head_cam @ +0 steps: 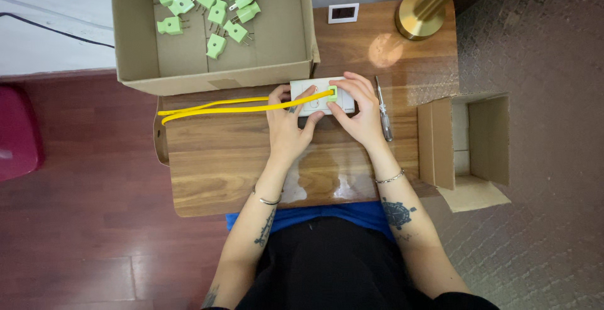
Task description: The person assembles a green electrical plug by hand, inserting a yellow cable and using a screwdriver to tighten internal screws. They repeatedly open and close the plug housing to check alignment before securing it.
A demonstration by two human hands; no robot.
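On glossy wood table [214, 165], left hand [286, 127], right hand [358, 115] fingers pinching flat white box [302, 88], green plug [331, 93], yellow cord [220, 107].

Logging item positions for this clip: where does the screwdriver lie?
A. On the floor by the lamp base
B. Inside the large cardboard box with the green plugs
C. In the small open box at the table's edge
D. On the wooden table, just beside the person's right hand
D: the screwdriver lies on the bare wooden table, right next to the right hand, which with the left hand rests on the white socket block.
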